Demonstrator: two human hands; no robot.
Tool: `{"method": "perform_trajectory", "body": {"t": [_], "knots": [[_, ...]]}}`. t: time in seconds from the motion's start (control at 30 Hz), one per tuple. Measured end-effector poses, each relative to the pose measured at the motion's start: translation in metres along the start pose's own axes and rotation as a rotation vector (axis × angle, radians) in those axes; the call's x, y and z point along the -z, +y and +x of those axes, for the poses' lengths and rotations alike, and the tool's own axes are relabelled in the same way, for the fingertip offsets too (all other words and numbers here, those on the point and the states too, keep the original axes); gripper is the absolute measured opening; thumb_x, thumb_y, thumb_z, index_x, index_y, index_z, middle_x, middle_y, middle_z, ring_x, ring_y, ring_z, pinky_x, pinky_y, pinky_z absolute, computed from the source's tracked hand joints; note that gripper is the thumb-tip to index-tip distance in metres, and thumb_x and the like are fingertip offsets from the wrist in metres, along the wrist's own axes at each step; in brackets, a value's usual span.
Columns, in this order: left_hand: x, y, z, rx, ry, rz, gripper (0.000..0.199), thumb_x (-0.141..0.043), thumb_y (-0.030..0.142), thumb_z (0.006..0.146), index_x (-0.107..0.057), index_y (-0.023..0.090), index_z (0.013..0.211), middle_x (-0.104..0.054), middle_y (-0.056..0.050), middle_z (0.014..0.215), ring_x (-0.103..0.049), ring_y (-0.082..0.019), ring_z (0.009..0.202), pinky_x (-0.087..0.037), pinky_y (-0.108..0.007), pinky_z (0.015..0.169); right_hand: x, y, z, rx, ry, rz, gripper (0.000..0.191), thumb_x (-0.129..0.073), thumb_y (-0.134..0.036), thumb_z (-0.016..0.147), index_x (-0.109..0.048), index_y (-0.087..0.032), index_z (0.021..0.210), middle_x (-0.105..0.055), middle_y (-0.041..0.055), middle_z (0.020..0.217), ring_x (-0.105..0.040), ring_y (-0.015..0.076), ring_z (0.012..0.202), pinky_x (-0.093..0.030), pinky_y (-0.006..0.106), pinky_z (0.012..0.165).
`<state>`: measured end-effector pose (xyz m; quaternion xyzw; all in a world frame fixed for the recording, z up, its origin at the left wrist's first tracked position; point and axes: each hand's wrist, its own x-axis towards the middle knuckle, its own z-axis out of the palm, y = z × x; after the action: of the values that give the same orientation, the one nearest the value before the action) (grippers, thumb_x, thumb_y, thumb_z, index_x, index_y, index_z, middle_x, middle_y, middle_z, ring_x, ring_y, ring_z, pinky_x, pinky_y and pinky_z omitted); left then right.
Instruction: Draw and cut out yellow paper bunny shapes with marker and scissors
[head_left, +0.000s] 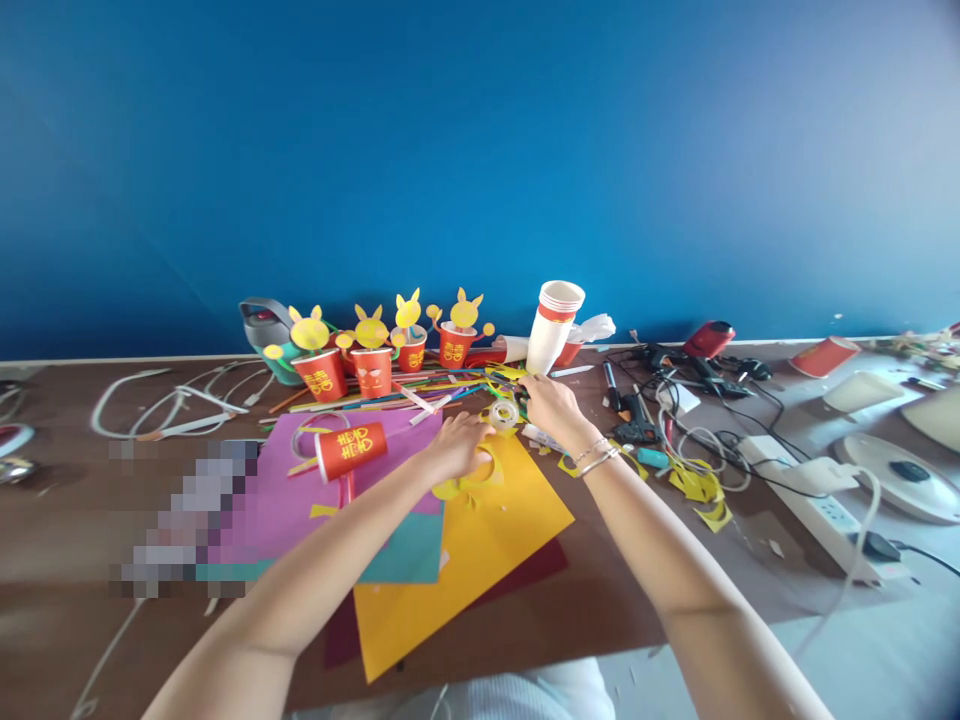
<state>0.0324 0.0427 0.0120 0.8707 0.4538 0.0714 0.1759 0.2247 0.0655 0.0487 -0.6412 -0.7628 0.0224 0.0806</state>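
Observation:
My left hand (456,447) lies over the upper edge of a yellow paper sheet (495,520), fingers stretched out, beside cut yellow pieces (448,489). Just past its fingertips is a roll of clear tape (503,412). My right hand (551,408) is closed near the foot of a tall stack of white paper cups (551,335). Its fingertips meet something dark and small among yellow scraps, which I cannot make out. Left of my left hand, a red paper cup (352,452) lies on its side on a purple sheet (262,480).
Several red cups (456,346) with yellow eared heads stand along the wall, behind coloured sticks (360,403). At right are a glue gun (636,420), tangled cables, yellow offcuts (696,480) and a white power strip (817,510). A white cable (180,405) lies at left.

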Motion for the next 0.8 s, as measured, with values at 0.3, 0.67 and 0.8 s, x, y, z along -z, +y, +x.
{"method": "perform_trajectory", "body": {"t": [0.3, 0.67, 0.8], "knots": [[0.013, 0.007, 0.006, -0.05, -0.141, -0.035, 0.026, -0.057, 0.021, 0.076, -0.058, 0.023, 0.102, -0.053, -0.007, 0.109, -0.045, -0.025, 0.11, -0.038, -0.039, 0.095, -0.019, 0.001, 0.003, 0.032, 0.103, 1.04, 0.038, -0.054, -0.016, 0.072, -0.059, -0.016, 0.11, -0.065, 0.002, 0.078, -0.062, 0.0174, 0.074, -0.048, 0.028, 0.069], [0.018, 0.012, 0.004, -0.194, -0.244, -0.006, 0.022, -0.057, 0.024, 0.078, -0.06, 0.024, 0.1, -0.049, -0.006, 0.114, -0.04, -0.026, 0.116, -0.035, -0.042, 0.096, -0.026, -0.01, -0.005, 0.016, 0.004, 1.443, 0.04, -0.066, -0.027, 0.067, -0.055, -0.016, 0.104, -0.063, -0.0018, 0.065, -0.06, 0.0141, 0.062, -0.045, 0.027, 0.06], [0.016, 0.014, 0.005, -0.199, -0.219, -0.096, 0.003, -0.059, 0.017, 0.073, -0.061, 0.019, 0.072, -0.056, -0.006, 0.099, -0.047, -0.025, 0.106, -0.036, -0.038, 0.093, -0.026, -0.011, -0.003, -0.005, 0.003, 1.485, 0.04, -0.068, -0.027, 0.065, -0.055, -0.016, 0.102, -0.062, -0.0028, 0.064, -0.061, 0.0141, 0.063, -0.046, 0.027, 0.062]]}}
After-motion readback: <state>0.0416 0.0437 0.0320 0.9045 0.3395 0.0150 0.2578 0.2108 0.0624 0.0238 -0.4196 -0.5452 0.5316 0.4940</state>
